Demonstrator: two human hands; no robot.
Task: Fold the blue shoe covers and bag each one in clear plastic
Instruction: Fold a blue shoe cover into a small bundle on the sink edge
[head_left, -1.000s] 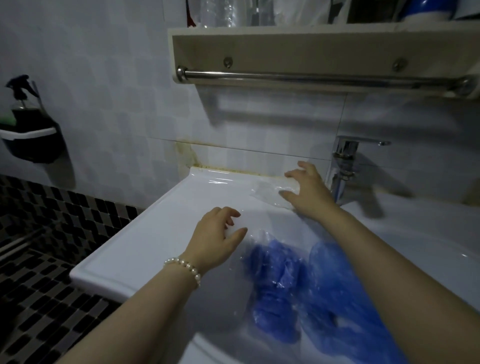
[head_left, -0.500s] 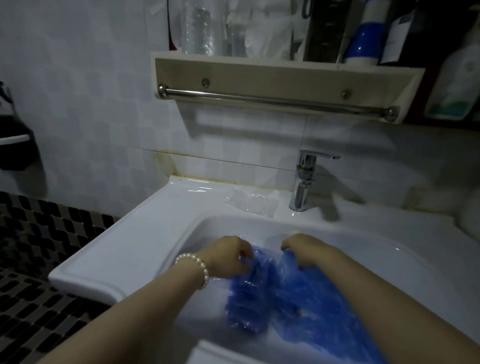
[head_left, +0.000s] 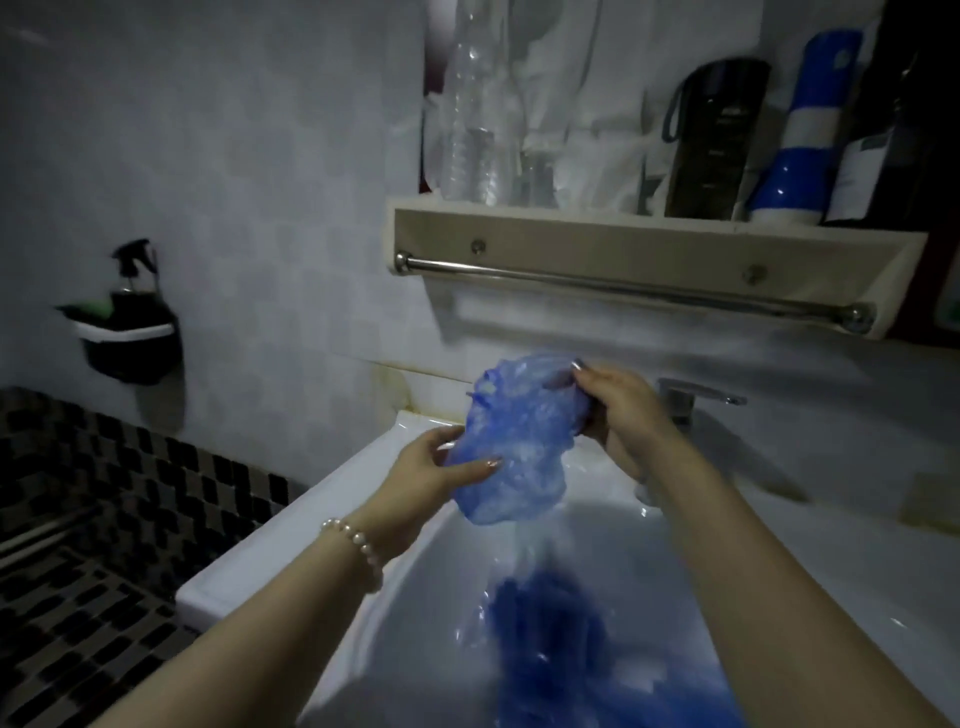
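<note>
Blue shoe cover (head_left: 511, 441) now lifted above the sink (head_left: 291, 525), pinched by left hand (head_left: 431, 467) and right hand (head_left: 618, 405), ready for folding.

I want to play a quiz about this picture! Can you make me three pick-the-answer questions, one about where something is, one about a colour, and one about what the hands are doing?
1. Where is the pile of shoe covers?
A. in the sink
B. on the shelf
C. on the floor

2. What colour is the shoe cover being held up?
A. red
B. blue
C. yellow

3. What are the hands doing?
A. both resting flat on the sink rim
B. only one holds the cover
C. both hold the cover

Answers:
1. A, the pile lies in the white sink basin.
2. B, it is clearly blue.
3. C, the left hand and right hand each grip a side of it.
</note>
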